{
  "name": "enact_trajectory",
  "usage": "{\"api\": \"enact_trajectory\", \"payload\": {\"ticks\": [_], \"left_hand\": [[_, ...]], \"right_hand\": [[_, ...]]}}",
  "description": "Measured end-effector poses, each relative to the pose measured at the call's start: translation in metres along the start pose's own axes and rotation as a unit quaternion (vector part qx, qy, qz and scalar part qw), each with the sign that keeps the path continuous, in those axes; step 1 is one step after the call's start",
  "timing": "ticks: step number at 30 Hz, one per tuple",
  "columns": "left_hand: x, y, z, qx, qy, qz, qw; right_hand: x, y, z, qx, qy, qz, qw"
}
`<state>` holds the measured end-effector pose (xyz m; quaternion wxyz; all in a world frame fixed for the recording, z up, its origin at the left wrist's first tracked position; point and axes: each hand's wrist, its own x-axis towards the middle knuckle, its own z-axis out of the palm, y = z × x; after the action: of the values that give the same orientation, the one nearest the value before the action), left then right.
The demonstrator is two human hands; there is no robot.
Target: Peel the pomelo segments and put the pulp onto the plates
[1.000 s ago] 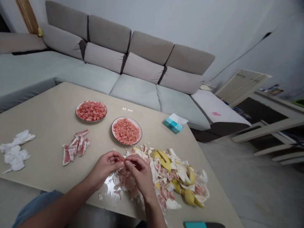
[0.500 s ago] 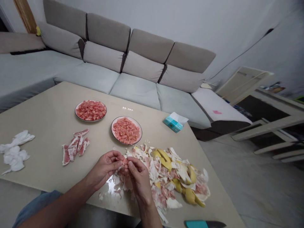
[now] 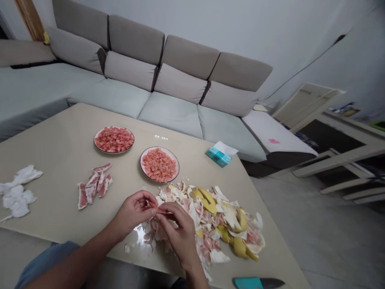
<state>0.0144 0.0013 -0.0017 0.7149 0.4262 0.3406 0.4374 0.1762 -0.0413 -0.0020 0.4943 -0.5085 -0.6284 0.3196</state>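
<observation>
My left hand [image 3: 135,210] and my right hand [image 3: 179,232] meet above the near side of the table. Between the fingertips of both is a small pink piece of pomelo flesh [image 3: 158,210], mostly covered by the fingers. Below and to the right spreads a heap of pomelo peel [image 3: 207,216], white pith, yellow rind and pinkish skins mixed together. Beyond the hands stands a plate [image 3: 177,173] of loose pink pulp, and a second plate [image 3: 95,145] of redder pulp is farther left. Several pomelo segments [image 3: 95,185] with white skin lie left of my hands.
Crumpled tissues [image 3: 19,196] lie at the table's left. A blue tissue pack [image 3: 221,154] rests near the right far edge. At the near right edge is a knife [image 3: 249,283] with a teal handle and dark blade. A grey sofa [image 3: 171,112] stands behind the table [image 3: 60,132].
My right hand has turned a little, its fingers now more bent over the piece. Less of the pink flesh shows between the fingertips. The plates and segments stay put.
</observation>
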Motion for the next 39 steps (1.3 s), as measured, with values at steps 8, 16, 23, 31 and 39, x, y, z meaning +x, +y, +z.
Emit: {"api": "enact_trajectory", "payload": {"ticks": [8, 16, 23, 31, 39], "left_hand": [[0.0, -0.003, 0.001, 0.009, -0.003, -0.012, 1.0], [-0.001, -0.004, 0.0, 0.008, -0.003, -0.021, 1.0], [-0.001, -0.005, -0.002, 0.005, -0.011, -0.014, 1.0], [-0.001, -0.008, -0.003, 0.016, -0.029, -0.01, 0.999], [-0.001, -0.011, -0.003, 0.016, -0.025, -0.016, 0.999]], "right_hand": [[0.005, 0.004, 0.003, 0.165, -0.025, 0.167, 0.972], [0.001, 0.021, 0.02, 0.413, -0.033, 0.287, 0.864], [0.004, 0.001, -0.002, 0.134, -0.042, 0.15, 0.979], [0.008, -0.012, -0.011, -0.021, -0.074, -0.005, 0.997], [0.002, 0.004, 0.002, 0.255, -0.089, 0.243, 0.932]]}}
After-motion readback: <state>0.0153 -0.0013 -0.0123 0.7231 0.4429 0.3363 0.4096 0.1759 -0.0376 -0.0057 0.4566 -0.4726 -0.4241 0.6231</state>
